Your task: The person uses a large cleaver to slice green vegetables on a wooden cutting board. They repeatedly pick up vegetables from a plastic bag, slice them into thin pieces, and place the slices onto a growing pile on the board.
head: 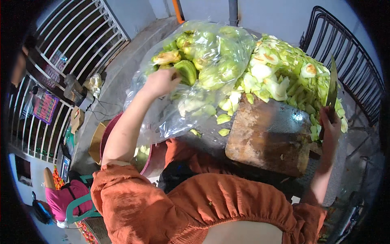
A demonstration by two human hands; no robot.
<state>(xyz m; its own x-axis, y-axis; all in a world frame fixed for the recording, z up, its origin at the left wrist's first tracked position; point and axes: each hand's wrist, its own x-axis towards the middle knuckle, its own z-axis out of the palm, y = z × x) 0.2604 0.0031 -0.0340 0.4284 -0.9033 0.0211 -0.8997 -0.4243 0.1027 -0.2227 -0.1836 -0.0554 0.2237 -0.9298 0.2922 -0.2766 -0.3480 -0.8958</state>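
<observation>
My left hand is at the mouth of a large clear plastic bag, beside a green chayote; its fingertips are partly hidden, so a grip cannot be told. More whole chayotes fill the bag, one with a browned side. At the right, my right hand holds a knife by its handle, blade pointing up and away from me. A worn wooden chopping board lies between my hands, wet at its upper right. Behind it rises a heap of cut pale-green pieces.
A reddish tub with pale pieces inside stands below my left forearm. Cardboard is beside it. A person in pink is near a green chair at lower left. Dark metal railings stand at right, white window bars at left.
</observation>
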